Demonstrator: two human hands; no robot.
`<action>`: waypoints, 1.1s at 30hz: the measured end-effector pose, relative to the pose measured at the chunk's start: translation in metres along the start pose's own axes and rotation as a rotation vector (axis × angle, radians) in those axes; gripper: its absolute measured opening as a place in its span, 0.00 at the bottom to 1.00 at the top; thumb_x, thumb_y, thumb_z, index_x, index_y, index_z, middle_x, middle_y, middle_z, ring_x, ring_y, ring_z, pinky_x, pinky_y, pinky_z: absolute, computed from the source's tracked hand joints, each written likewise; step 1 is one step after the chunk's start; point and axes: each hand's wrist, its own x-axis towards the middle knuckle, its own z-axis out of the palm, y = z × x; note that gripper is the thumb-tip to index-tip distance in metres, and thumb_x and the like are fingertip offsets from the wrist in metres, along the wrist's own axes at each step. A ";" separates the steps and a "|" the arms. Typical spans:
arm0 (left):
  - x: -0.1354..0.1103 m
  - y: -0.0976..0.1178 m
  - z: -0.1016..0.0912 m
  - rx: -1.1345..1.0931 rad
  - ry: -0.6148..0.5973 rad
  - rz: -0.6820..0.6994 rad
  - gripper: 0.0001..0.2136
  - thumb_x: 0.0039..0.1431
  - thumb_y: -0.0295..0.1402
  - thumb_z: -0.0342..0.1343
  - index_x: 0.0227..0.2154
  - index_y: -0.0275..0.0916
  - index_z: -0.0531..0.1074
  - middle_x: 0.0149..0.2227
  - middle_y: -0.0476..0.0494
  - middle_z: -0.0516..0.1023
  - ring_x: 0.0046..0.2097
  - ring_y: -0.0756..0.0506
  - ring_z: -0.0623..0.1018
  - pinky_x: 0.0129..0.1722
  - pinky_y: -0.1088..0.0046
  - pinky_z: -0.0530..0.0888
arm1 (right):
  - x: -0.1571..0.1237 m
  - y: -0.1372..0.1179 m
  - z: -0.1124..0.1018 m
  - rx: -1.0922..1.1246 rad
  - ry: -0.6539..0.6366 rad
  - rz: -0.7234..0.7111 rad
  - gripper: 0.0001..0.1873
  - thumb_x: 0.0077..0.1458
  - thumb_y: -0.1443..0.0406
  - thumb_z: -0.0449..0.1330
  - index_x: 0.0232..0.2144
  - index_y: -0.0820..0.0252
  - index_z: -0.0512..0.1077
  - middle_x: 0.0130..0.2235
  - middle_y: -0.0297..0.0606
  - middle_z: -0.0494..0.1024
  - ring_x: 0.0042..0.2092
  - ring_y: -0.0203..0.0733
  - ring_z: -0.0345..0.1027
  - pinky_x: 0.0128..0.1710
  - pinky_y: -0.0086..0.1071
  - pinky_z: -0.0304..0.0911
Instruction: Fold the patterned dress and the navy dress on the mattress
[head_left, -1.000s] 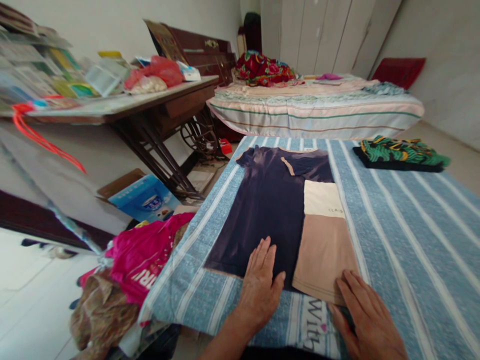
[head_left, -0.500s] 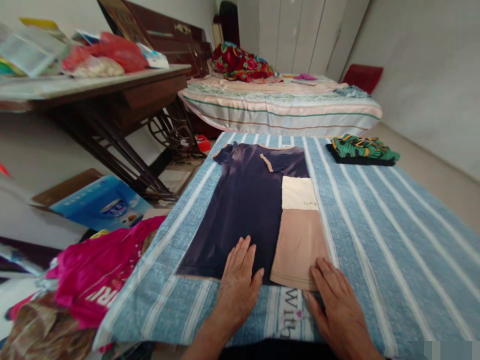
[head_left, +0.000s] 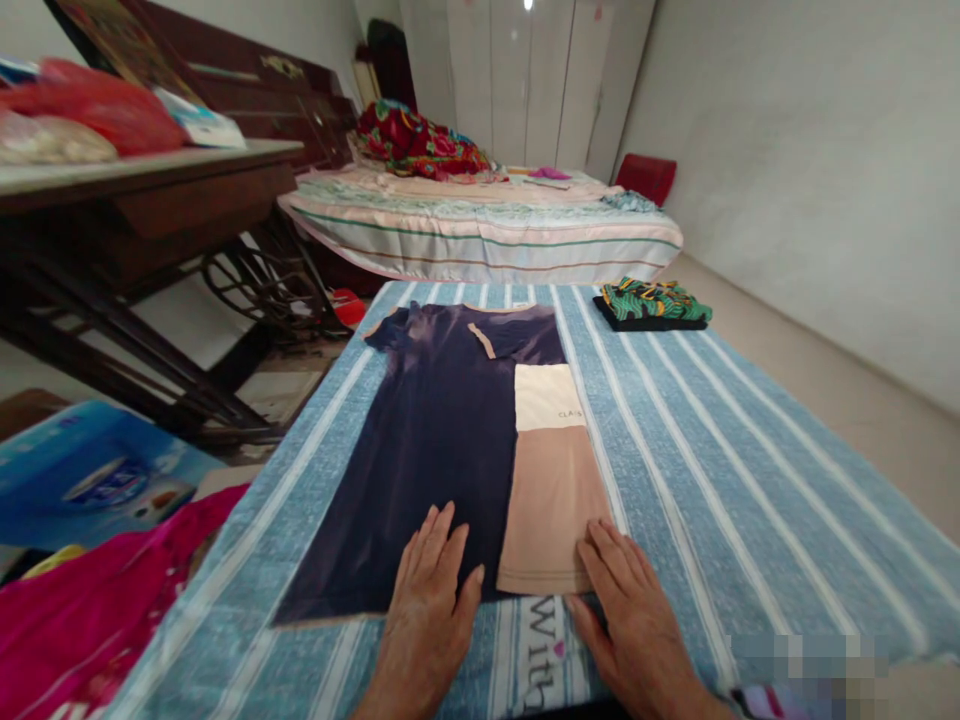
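Observation:
A dark navy T-shirt (head_left: 435, 450) with a cream and tan panel lies face down or folded on a blue striped cloth (head_left: 652, 480); its right side is turned inward, with one sleeve laid across the top. My left hand (head_left: 427, 590) rests flat on the navy part near the hem, fingers stretched out. My right hand (head_left: 626, 600) lies at the lower right corner of the tan panel, fingers straight and touching its edge. Neither hand grips the fabric.
A folded green patterned garment (head_left: 656, 300) on black cloth sits at the far right. A bed (head_left: 487, 235) stands beyond. To the left are a sewing machine table (head_left: 150, 180), a blue box (head_left: 97, 480) and a pink garment (head_left: 97, 610).
The view has swung to the right, so everything sits further left in the picture. Both hands stay on the lower part of the T-shirt, which keeps its shape.

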 end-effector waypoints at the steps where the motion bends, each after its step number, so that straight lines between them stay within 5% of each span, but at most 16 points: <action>1: 0.001 0.000 0.000 -0.012 0.011 0.002 0.15 0.58 0.34 0.48 0.46 0.33 0.69 0.56 0.32 0.67 0.58 0.36 0.65 0.51 0.53 0.70 | 0.000 0.000 0.001 -0.002 0.015 -0.004 0.23 0.56 0.63 0.54 0.51 0.69 0.64 0.56 0.55 0.65 0.58 0.56 0.56 0.51 0.50 0.61; 6: 0.018 0.015 -0.001 -0.194 -0.037 -0.085 0.16 0.57 0.36 0.48 0.45 0.36 0.71 0.49 0.37 0.74 0.51 0.40 0.73 0.49 0.61 0.72 | -0.001 0.002 0.009 -0.018 0.089 -0.017 0.22 0.55 0.62 0.54 0.51 0.66 0.65 0.55 0.51 0.67 0.57 0.54 0.59 0.50 0.46 0.63; 15: 0.062 0.036 -0.005 -0.670 -0.336 -0.634 0.24 0.49 0.38 0.53 0.49 0.33 0.66 0.45 0.36 0.76 0.36 0.44 0.78 0.41 0.66 0.73 | 0.003 0.004 0.012 -0.022 0.116 -0.006 0.21 0.53 0.63 0.55 0.49 0.66 0.66 0.54 0.52 0.69 0.56 0.53 0.61 0.49 0.46 0.64; 18: 0.070 0.035 -0.003 -0.715 -0.357 -0.685 0.25 0.47 0.37 0.55 0.49 0.32 0.64 0.41 0.38 0.77 0.26 0.48 0.75 0.31 0.69 0.73 | 0.002 0.005 0.014 -0.009 0.130 -0.021 0.21 0.53 0.62 0.55 0.49 0.64 0.66 0.54 0.51 0.69 0.56 0.52 0.61 0.50 0.45 0.64; 23: 0.080 0.040 0.000 -0.823 -0.444 -0.762 0.21 0.45 0.37 0.55 0.44 0.33 0.65 0.20 0.53 0.72 0.14 0.52 0.65 0.14 0.77 0.60 | 0.003 0.006 0.014 -0.029 0.155 -0.034 0.22 0.52 0.63 0.56 0.49 0.66 0.66 0.53 0.52 0.69 0.56 0.53 0.61 0.49 0.45 0.64; 29: 0.096 0.047 -0.003 -1.244 -0.595 -0.852 0.12 0.41 0.38 0.61 0.27 0.35 0.69 0.14 0.57 0.64 0.13 0.57 0.58 0.12 0.81 0.50 | 0.010 -0.004 0.013 -0.046 0.090 0.029 0.27 0.49 0.58 0.57 0.50 0.66 0.66 0.54 0.54 0.68 0.55 0.58 0.61 0.48 0.50 0.63; 33: 0.105 0.052 -0.006 -1.527 -0.597 -0.929 0.12 0.41 0.37 0.62 0.27 0.36 0.70 0.14 0.56 0.64 0.13 0.56 0.61 0.14 0.81 0.54 | 0.019 -0.009 0.011 -0.052 0.108 0.097 0.29 0.51 0.57 0.56 0.51 0.70 0.64 0.54 0.55 0.68 0.55 0.57 0.61 0.48 0.50 0.63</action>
